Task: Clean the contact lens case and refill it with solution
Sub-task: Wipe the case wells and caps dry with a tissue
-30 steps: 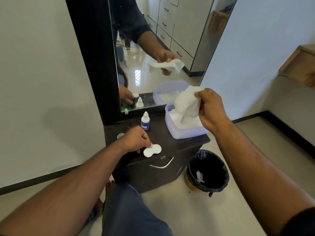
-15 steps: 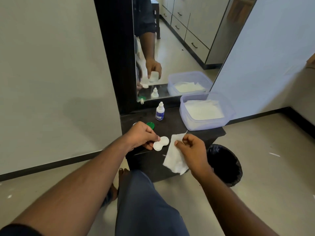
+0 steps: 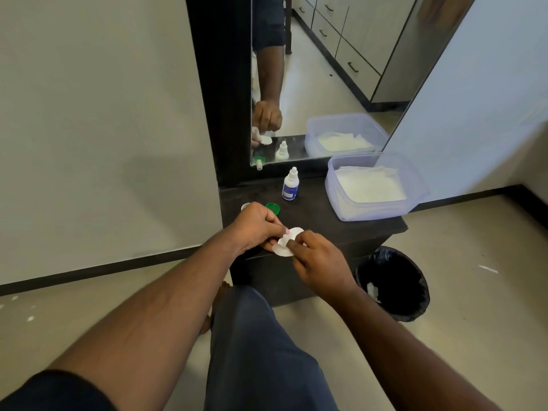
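Observation:
My left hand (image 3: 256, 225) pinches the white contact lens case (image 3: 292, 235) above the front edge of the dark cabinet top (image 3: 320, 209). My right hand (image 3: 318, 262) holds a bunched white tissue (image 3: 284, 243) and presses it into the near well of the case; most of the tissue is hidden in my fingers. A green cap (image 3: 272, 208) and a white cap (image 3: 245, 206) lie just behind my left hand. The small white solution bottle (image 3: 290, 185) with a blue label stands upright near the mirror.
A clear plastic tub (image 3: 415, 203) of white tissues sits on the cabinet's right end. A bin (image 3: 393, 283) with a black liner stands on the floor to the right. The mirror (image 3: 326, 69) rises behind the cabinet. My knee (image 3: 252, 336) is below.
My right hand took a tissue from the tub, brought it down to the case, and now has it bunched and pressed into the case. My left hand kept hold of the case.

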